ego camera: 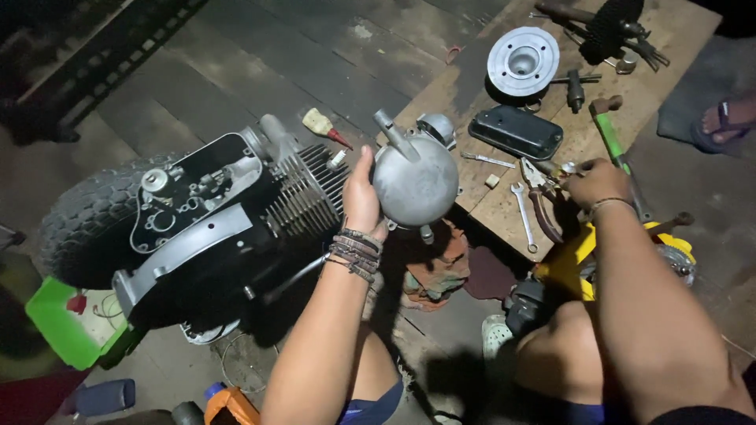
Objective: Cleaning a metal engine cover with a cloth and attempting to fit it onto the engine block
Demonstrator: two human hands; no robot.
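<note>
Grey cast metal, dull and rounded: the cover (pixel 415 179) in your left hand (pixel 361 201) is a dome with one stubby pipe angled up from its top. Your fingers wrap its left side, holding it above the floor beside the finned engine (pixel 236 208). Your right hand (pixel 594 182) rests on the board (pixel 504 212), fingers curled over small parts; what they grip I cannot tell. One pliers (pixel 540 197), two spanners, one round head (pixel 522 60) lie there.

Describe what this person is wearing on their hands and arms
Both arms are bare, with no sleeves and no gloves. The left hand has a stack of several braided and beaded bracelets at the wrist. The right hand has one thin wristband.
</note>
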